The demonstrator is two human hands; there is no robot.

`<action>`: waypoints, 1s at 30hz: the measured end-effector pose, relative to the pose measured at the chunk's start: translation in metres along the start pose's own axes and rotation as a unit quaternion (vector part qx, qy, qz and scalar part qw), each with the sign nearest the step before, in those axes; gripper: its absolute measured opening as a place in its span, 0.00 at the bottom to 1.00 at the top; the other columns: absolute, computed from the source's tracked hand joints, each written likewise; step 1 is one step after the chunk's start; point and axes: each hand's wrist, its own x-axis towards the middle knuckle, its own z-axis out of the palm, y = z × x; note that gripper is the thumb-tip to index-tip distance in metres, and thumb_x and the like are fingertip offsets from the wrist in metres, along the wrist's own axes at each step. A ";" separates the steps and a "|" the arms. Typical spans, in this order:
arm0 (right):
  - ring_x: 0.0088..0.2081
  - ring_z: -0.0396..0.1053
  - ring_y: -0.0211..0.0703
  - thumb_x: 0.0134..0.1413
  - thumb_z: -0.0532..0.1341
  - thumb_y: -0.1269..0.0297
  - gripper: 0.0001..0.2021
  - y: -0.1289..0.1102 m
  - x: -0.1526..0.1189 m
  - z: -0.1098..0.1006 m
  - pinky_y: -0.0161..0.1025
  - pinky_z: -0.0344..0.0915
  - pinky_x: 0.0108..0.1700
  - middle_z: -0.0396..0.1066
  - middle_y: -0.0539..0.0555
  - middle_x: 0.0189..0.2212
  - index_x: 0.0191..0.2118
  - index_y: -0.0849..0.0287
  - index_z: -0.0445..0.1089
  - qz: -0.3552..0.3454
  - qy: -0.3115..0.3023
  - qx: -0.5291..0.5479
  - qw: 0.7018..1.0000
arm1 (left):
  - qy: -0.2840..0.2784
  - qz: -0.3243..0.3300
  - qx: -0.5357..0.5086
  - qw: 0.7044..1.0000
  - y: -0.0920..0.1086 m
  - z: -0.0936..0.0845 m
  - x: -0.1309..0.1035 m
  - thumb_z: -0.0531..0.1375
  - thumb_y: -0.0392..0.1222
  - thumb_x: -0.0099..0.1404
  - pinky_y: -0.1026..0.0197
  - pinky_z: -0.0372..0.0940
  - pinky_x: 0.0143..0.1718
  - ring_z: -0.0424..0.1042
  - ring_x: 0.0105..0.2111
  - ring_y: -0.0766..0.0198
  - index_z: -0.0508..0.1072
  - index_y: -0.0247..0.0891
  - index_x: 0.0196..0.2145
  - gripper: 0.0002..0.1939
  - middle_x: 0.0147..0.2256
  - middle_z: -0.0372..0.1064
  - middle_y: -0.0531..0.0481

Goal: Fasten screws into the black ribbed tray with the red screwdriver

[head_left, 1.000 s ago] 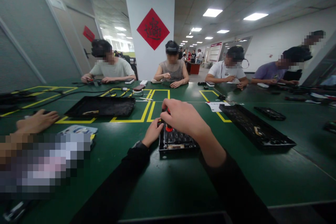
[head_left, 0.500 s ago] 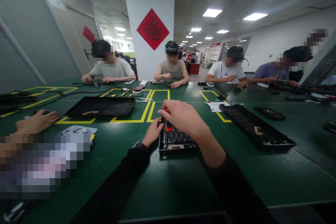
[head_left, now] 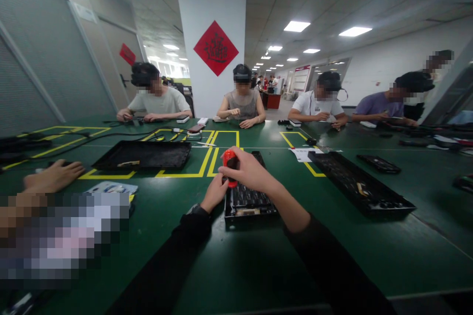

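Note:
My right hand is closed around the handle of a red-and-black screwdriver, held above the left side of a narrow black plastic casing. The screwdriver's tip is hidden. My left hand is closed at the casing's left edge, thumb and fingers together just below the screwdriver handle. Whatever lies between those fingers is hidden. Rows of small shapes fill the casing, and a pale strip lies along its near end. The casing rests on the green table.
Left of me are a wide black tray and a neighbour's hand by a plastic packet. A long black casing, a white paper and a smaller black part lie to the right. Several people sit across the table.
My right hand has turned and shifted slightly down, so the screwdriver's red handle now shows at the top. My left hand stays by the casing's edge. The camera has tilted up a little.

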 end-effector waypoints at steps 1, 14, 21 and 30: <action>0.35 0.66 0.40 0.48 0.61 0.57 0.15 0.006 0.000 0.008 0.38 0.62 0.40 0.68 0.51 0.33 0.38 0.61 0.63 0.001 0.002 0.061 0.998 | -0.003 0.012 0.001 1.000 0.002 -0.001 0.000 0.53 0.40 0.60 0.50 0.59 0.51 0.65 0.49 0.53 0.66 0.33 0.49 0.19 0.49 0.66 0.40; 0.40 0.69 0.40 0.36 0.69 0.65 0.21 0.049 -0.020 0.063 0.41 0.66 0.47 0.69 0.52 0.37 0.40 0.59 0.65 0.035 0.188 0.478 0.858 | -0.003 -0.007 0.011 1.000 -0.003 -0.001 0.002 0.54 0.42 0.59 0.51 0.59 0.50 0.66 0.46 0.56 0.68 0.34 0.46 0.17 0.46 0.67 0.41; 0.33 0.69 0.39 0.41 0.67 0.63 0.19 0.057 -0.030 0.077 0.38 0.71 0.36 0.70 0.51 0.34 0.43 0.59 0.69 0.070 0.153 0.536 0.827 | -0.016 -0.012 0.021 1.000 -0.002 -0.003 -0.001 0.54 0.40 0.59 0.53 0.60 0.49 0.66 0.46 0.58 0.65 0.35 0.49 0.19 0.47 0.66 0.41; 0.30 0.68 0.36 0.43 0.66 0.56 0.19 0.063 -0.038 0.071 0.35 0.68 0.32 0.70 0.53 0.36 0.42 0.57 0.66 0.107 0.120 0.583 0.796 | -0.016 -0.030 0.022 0.999 -0.001 -0.003 0.000 0.54 0.41 0.59 0.54 0.61 0.48 0.67 0.44 0.59 0.64 0.36 0.50 0.21 0.47 0.66 0.42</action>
